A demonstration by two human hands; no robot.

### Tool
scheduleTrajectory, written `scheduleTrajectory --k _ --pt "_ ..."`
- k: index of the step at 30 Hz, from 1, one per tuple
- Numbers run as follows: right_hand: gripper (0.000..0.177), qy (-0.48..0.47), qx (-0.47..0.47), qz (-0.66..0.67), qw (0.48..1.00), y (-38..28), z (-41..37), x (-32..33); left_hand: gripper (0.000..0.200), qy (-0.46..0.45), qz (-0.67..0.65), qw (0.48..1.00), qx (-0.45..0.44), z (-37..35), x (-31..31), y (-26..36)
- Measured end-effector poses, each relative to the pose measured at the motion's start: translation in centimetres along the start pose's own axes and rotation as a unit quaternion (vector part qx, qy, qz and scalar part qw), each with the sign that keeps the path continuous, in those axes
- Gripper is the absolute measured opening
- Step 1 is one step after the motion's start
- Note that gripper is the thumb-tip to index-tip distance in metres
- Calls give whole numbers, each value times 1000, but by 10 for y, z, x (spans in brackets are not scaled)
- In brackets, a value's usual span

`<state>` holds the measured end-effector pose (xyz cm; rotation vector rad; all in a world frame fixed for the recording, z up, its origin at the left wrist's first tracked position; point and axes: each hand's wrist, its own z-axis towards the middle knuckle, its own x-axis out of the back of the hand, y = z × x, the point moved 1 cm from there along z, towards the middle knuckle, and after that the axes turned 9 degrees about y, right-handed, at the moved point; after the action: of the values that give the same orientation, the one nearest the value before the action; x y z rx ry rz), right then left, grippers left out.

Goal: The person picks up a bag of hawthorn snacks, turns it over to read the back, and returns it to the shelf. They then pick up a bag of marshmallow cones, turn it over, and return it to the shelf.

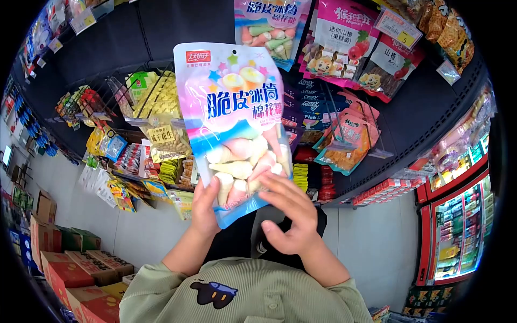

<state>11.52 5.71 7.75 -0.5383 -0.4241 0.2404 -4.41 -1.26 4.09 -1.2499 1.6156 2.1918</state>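
Note:
A pink, white and blue bag of cone-shaped marshmallows (237, 169) is held upright before me, its printed front facing me and a clear lower window showing the sweets. My left hand (205, 207) grips its lower left edge, thumb on the front and the other fingers hidden behind. At the lower right, my right hand (291, 215) has its fingers stretched across the front of the bag, touching it, with the thumb apart. A similar marshmallow bag (267, 35) hangs on the rack just above.
Pink hawthorn snack bags (339, 40) hang at upper right, with a price tag (398, 28) beside them. Wire hooks and bags of peanuts (166, 141) are at left. Cardboard boxes (81, 269) stand on the floor at lower left. A lit drinks fridge (458, 231) stands at right.

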Motion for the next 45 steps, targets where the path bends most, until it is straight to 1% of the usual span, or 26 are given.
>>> scheduleTrajectory --k 2,5,6,8,9,10,12,13,16,17,19,22,26,28,31,35,39,41,43,45 --pt "31 63 7 -20 998 1 2 6 48 -7 -6 1000 7 3 3 0" --pt "27 152 -24 -68 986 11 -1 16 48 -10 -21 999 23 3 8 -1" --pt "31 165 -59 -70 982 15 -5 19 48 -5 -16 1000 26 4 11 -1" --pt "38 196 -100 -67 973 22 -8 23 48 2 -12 1000 29 5 13 -2" --pt "45 187 -125 -57 973 28 -12 25 49 8 -17 999 36 6 13 -3" --pt "45 185 -127 -57 973 30 -12 24 51 14 -21 999 43 7 12 -3" --pt "50 190 -206 58 958 34 -12 23 51 14 -23 998 54 9 17 -5" --pt "50 189 -207 57 958 34 -12 23 51 11 -25 998 63 10 19 -6" --pt "56 147 -305 230 912 34 -12 21 51 -3 -2 998 68 11 22 -7" --pt "56 146 -306 230 912 35 -13 21 51 -2 -2 998 69 11 22 -8" --pt "56 117 -341 298 884 38 -15 19 51 -10 18 996 85 11 23 -9" --pt "57 101 -363 316 871 37 -17 19 45 -31 8 994 101 11 20 -8" --pt "57 94 -380 337 856 39 -17 20 47 -60 -1 992 110 12 20 -10" --pt "56 92 -382 329 858 41 -19 21 48 -80 1 990 112 14 23 -13" --pt "53 96 -390 317 859 44 -21 22 47 -76 13 988 136 16 26 -15" --pt "49 104 -390 300 864 47 -24 23 44 -76 31 987 137 17 29 -18" --pt "53 112 -390 272 873 50 -26 22 40 -62 61 991 107 19 28 -19" --pt "47 107 -382 282 874 50 -26 23 39 -58 75 991 96 21 26 -18" --pt "46 102 -381 277 876 51 -27 23 36 -59 126 989 47 22 24 -16" --pt "45 97 -380 272 878 51 -29 23 34 -51 133 989 35 24 25 -16"
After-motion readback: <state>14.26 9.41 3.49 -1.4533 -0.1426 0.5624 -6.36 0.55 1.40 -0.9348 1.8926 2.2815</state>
